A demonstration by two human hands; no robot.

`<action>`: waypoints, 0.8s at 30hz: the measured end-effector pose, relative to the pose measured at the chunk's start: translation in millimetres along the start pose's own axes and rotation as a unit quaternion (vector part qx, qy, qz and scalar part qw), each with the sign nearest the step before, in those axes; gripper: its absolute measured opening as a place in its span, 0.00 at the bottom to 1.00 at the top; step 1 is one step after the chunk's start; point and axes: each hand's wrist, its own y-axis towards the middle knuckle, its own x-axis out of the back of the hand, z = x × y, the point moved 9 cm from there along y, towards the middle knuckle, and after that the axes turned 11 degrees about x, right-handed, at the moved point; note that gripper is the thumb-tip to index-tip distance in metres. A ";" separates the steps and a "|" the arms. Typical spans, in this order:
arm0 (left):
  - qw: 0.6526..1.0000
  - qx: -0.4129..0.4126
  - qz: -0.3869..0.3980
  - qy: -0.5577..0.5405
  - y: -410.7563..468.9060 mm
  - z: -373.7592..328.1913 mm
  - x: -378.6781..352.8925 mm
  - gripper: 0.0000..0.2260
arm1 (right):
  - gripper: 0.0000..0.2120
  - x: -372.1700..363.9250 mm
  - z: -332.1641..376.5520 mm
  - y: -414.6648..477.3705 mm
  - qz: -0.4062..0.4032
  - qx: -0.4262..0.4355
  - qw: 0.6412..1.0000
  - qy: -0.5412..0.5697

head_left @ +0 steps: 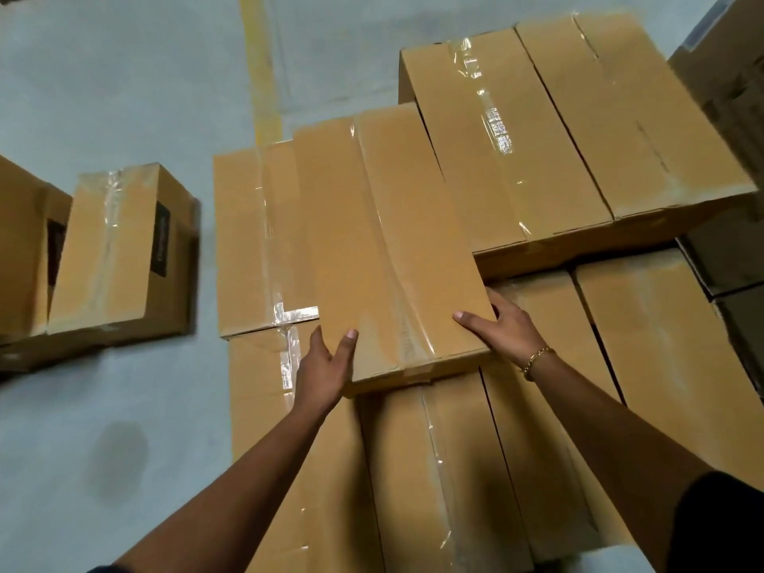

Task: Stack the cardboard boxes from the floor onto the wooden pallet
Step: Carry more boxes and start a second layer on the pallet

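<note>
**Both grips on a taped box above the stack**

Two bare forearms reach in from the bottom edge, and a dark sleeve (719, 523) shows at the lower right corner. The left grip (326, 366) holds the near left corner of the carried box (392, 241), with its thumb on the top face and a finger along the left side. The right grip (504, 324), with a gold bracelet (535, 359) at its wrist, clasps the near right corner, with its thumb on top and its fingers curled down the right side. Both are grasping this one box.

The carried box is long, sealed with clear tape and skewed against its neighbours. Its near edge overhangs the near stacked box (434, 469), which lies beneath the arms. I cannot tell whether it rests there or is held just above.

To the right of that layer lies the right lower box (661, 345). Just left of the carried box, and partly covered by it, is the left stacked box (248, 241).

Farther back and one level higher sit two boxes side by side, touching: the far taped box (496, 138) and the far right box (632, 117).

Well apart to the left, on the grey floor (124, 97), stands a floor box (115, 250) with a dark label on its side. Another box (20, 250) touches it at the frame edge. A dark stain (120, 457) marks the floor nearer the camera, and a worn yellow line (260, 76) runs away at the back.
</note>
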 end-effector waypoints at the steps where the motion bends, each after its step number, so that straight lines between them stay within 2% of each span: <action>1: 1.000 0.003 0.011 0.005 3.0 4.2 -4.9 0.47 | 0.31 -1.7 -7.1 1.2 0.003 -0.003 1.000 -0.001; 4: 0.999 -0.004 0.042 0.008 4.8 12.4 -14.5 0.52 | 0.40 -7.1 -18.6 -0.7 0.042 -0.011 0.999 -0.017; 10: 0.990 -0.087 0.106 0.021 -2.6 11.4 -20.1 0.61 | 0.63 -21.1 -29.8 -8.0 0.163 0.001 0.984 -0.069; 13: 0.985 -0.113 0.123 0.038 -0.5 13.1 -23.4 0.63 | 0.74 -23.9 -37.8 -5.3 0.192 0.002 0.969 -0.153; 15: 0.985 -0.120 0.117 0.045 2.3 14.9 -23.3 0.61 | 0.75 -20.4 -38.1 -1.5 0.197 0.009 0.945 -0.261; 18: 0.987 -0.116 0.103 0.045 7.0 17.2 -20.9 0.58 | 0.73 -10.9 -23.5 4.6 0.161 0.054 0.910 -0.379; 24: 0.988 -0.116 0.094 0.046 29.4 -1.8 -13.9 0.61 | 0.72 1.3 2.8 18.6 0.081 0.088 0.881 -0.458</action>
